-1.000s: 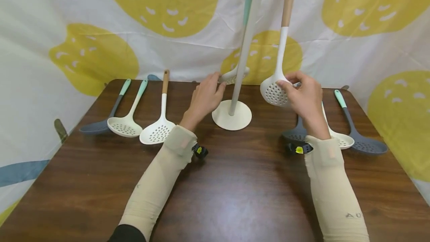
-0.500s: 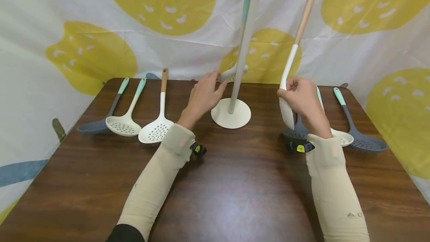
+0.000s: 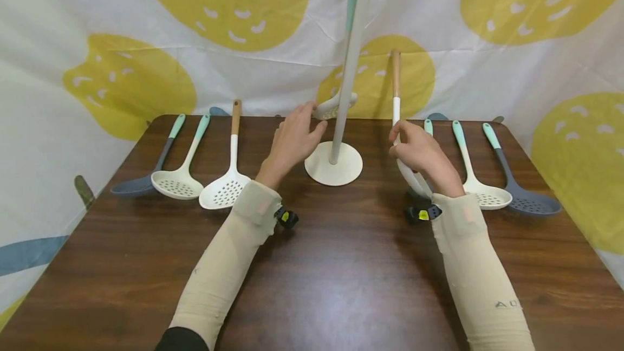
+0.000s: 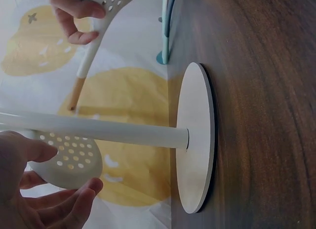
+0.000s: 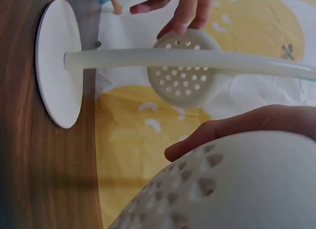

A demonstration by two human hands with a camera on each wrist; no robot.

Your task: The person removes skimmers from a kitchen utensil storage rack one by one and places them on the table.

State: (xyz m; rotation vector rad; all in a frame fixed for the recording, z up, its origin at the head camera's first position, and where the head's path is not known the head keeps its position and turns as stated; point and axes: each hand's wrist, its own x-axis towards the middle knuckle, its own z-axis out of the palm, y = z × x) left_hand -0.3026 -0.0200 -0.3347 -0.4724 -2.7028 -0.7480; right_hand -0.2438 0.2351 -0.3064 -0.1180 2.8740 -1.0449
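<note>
In the head view, my left hand [image 3: 294, 137] is at the bowl of a pale skimmer [image 3: 327, 109] with a mint handle, hanging on the white stand [image 3: 345, 179]. In the left wrist view, the thumb lies on that bowl [image 4: 74, 162] and the fingers curl behind its rim. To the right of the stand, my right hand [image 3: 423, 150] grips a white skimmer [image 3: 396, 107] with a wooden handle near its neck. That skimmer is tilted, handle up and away, bowl toward me above the table. Its perforated bowl [image 5: 247, 184] fills the lower right wrist view.
On the left lie a grey skimmer [image 3: 134, 186], a cream skimmer [image 3: 177, 184] and a white, wood-handled skimmer [image 3: 228, 191]. To the right lie a cream skimmer [image 3: 492, 198], a grey skimmer [image 3: 533, 205] and a partly hidden mint-handled utensil [image 3: 428, 127]. A lemon-print cloth [image 3: 273, 83] hangs behind.
The right hand has lowered the wood-handled skimmer from beside the stand's top and turned it, its handle end dropping and tipping left. The left hand stays at the hanging skimmer.
</note>
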